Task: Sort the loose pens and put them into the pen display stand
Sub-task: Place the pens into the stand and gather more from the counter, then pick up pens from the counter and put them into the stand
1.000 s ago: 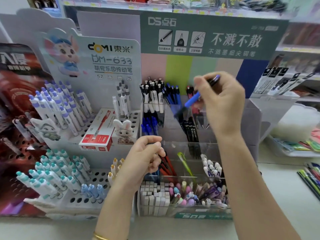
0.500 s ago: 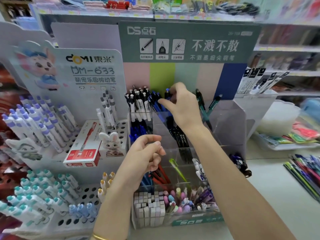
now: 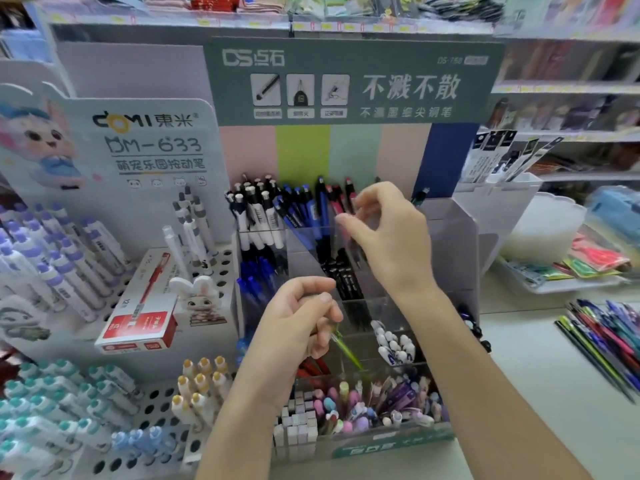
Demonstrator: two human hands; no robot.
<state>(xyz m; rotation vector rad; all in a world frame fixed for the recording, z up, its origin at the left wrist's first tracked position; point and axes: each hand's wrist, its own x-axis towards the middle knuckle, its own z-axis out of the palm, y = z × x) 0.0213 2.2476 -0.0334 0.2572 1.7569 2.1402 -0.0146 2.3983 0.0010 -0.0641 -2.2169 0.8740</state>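
Right hand (image 3: pixel 388 233) above the top row of the pen stand (image 3: pixel 453 244).
Its grip is wide and loose, holding nothing, just beside the upright blue pens (image 3: pixel 311 216). The left hand (image 3: pixel 298 317) is curled before the middle rows; I cannot tell whether its grip holds anything. Loose pens (image 3: pixel 602 337) lie on the surface (image 3: pixel 540 393) at right.

Stocked shop shelves (image 3: pixel 346 27) rise behind a white counter (image 3: pixel 526 348).
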